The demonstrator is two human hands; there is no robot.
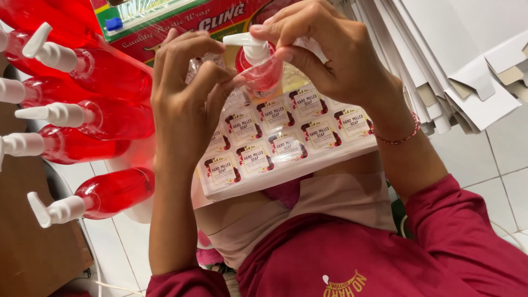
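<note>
Two bare hands met at the top centre of the frame, working on one small pump bottle of red liquid wrapped in clear film. Largest in view was the person's dark red top, filling the lower right, with a stack of flat white cardboard blanks fanned across the upper right over a white tiled floor. Five more red pump bottles, white nozzles pointing left, lay in a row down the left edge. A sheet of small rectangular labels rested on the person's lap at centre, just below the held bottle. The left hand curled its fingers toward the bottle's left side, its grip pinching the film there. The right hand closed its grip on the bottle from above and right, fingertips pressed beside the white pump head. A beaded bracelet circled the right wrist.
</note>
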